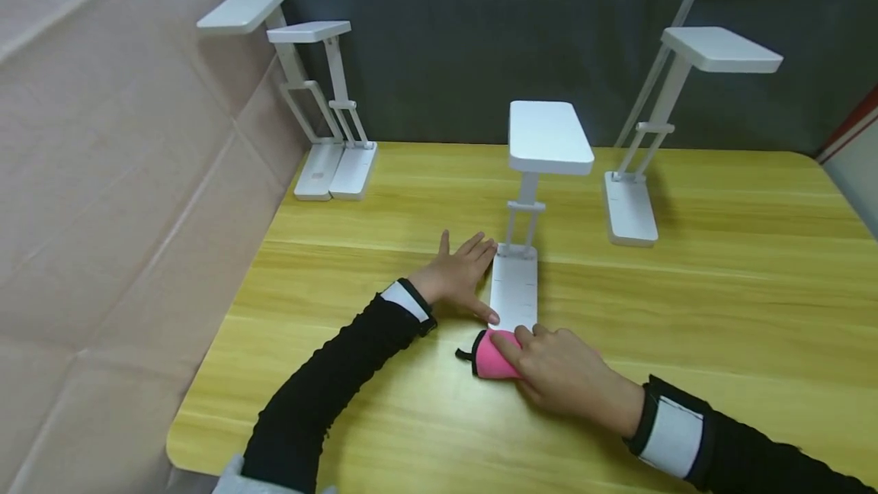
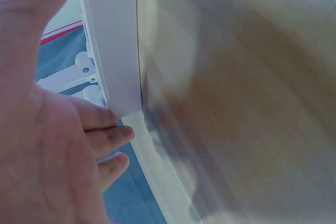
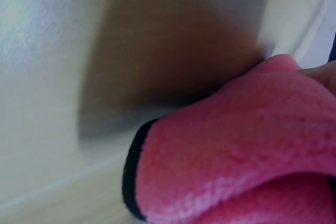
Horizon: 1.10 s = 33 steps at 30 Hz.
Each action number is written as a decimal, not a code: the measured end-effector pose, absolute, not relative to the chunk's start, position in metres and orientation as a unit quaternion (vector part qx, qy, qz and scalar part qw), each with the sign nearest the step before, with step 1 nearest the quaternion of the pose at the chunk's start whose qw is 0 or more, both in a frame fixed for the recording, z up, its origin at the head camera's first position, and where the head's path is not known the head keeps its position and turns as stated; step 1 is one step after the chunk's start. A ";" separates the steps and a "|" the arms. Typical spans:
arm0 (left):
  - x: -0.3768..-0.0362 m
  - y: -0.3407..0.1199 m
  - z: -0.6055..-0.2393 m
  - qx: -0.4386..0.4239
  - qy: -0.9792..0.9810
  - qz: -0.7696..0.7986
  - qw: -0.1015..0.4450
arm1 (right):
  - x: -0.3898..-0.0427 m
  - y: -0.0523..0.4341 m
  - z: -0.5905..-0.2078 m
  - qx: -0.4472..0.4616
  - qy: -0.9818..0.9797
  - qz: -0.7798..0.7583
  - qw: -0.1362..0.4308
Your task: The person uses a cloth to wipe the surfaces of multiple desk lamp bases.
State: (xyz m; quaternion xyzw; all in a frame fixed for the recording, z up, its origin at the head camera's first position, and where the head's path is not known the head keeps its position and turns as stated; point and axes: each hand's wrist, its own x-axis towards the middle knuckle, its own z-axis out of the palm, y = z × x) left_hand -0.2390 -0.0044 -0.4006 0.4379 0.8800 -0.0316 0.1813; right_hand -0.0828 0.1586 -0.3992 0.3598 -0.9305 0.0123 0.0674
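Observation:
A white folding desk lamp [image 1: 514, 284] stands mid-table with its base toward me and its flat head [image 1: 549, 136] raised at the back. Along the left side of that base lies my left hand [image 1: 458, 277], fingers spread, thumb near the front end. In the left wrist view, the fingertips [image 2: 123, 134] meet the corner of the white base [image 2: 113, 40]. My right hand [image 1: 565, 372] grips a folded pink cloth [image 1: 495, 357] with black edging and a small loop, right at the base's front end. Fuzzy pink cloth [image 3: 236, 145] fills much of the right wrist view.
Two similar white lamps [image 1: 353, 170] [image 1: 318, 170] stand side by side at the back left, close to the pale draped wall [image 1: 137, 174]. Another lamp [image 1: 631, 208] is at the back right. A dark curtain [image 1: 446, 44] hangs behind the wooden table [image 1: 741, 288].

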 end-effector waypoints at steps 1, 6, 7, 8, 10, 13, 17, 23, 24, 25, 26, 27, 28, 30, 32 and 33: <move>-0.239 -0.004 -0.400 0.438 0.880 -0.030 0.181 | -0.082 0.158 -0.399 0.356 -0.932 0.011 0.070; -0.239 -0.004 -0.399 0.438 0.880 -0.024 0.183 | -0.078 0.160 -0.397 0.337 -0.939 0.003 0.072; -0.239 -0.004 -0.399 0.438 0.880 -0.023 0.184 | -0.078 0.161 -0.396 0.334 -0.940 0.001 0.069; -0.239 -0.004 -0.399 0.438 0.879 -0.022 0.185 | -0.077 0.163 -0.395 0.330 -0.942 0.001 0.067; -0.239 -0.004 -0.399 0.437 0.880 -0.022 0.187 | -0.075 0.166 -0.393 0.323 -0.945 0.001 0.059; -0.240 -0.004 -0.400 0.436 0.880 -0.024 0.186 | -0.071 0.171 -0.391 0.314 -0.948 0.004 0.049; -0.241 -0.004 -0.401 0.436 0.881 -0.027 0.184 | -0.067 0.180 -0.388 0.303 -0.952 0.003 0.041; -0.239 -0.004 -0.399 0.432 0.883 -0.024 0.183 | -0.061 0.187 -0.385 0.283 -0.959 0.001 0.028; -0.239 -0.004 -0.398 0.431 0.883 -0.023 0.183 | -0.061 0.188 -0.384 0.280 -0.960 0.000 0.023; -0.238 -0.004 -0.398 0.431 0.884 -0.023 0.182 | -0.061 0.188 -0.383 0.278 -0.960 -0.002 0.019; -0.238 -0.004 -0.398 0.431 0.884 -0.023 0.182 | -0.061 0.189 -0.382 0.277 -0.961 -0.004 0.013; -0.237 -0.004 -0.398 0.430 0.884 -0.024 0.182 | -0.060 0.189 -0.381 0.277 -0.961 -0.010 0.009; -0.237 -0.004 -0.398 0.429 0.884 -0.023 0.182 | -0.060 0.188 -0.379 0.278 -0.960 -0.015 0.006; -0.237 -0.004 -0.398 0.429 0.884 -0.021 0.182 | -0.061 0.187 -0.375 0.284 -0.959 -0.020 0.005; -0.236 -0.003 -0.398 0.429 0.884 -0.018 0.183 | -0.062 0.182 -0.371 0.297 -0.954 -0.020 0.013; -0.236 -0.003 -0.398 0.428 0.885 -0.017 0.183 | -0.063 0.178 -0.371 0.307 -0.951 -0.019 0.021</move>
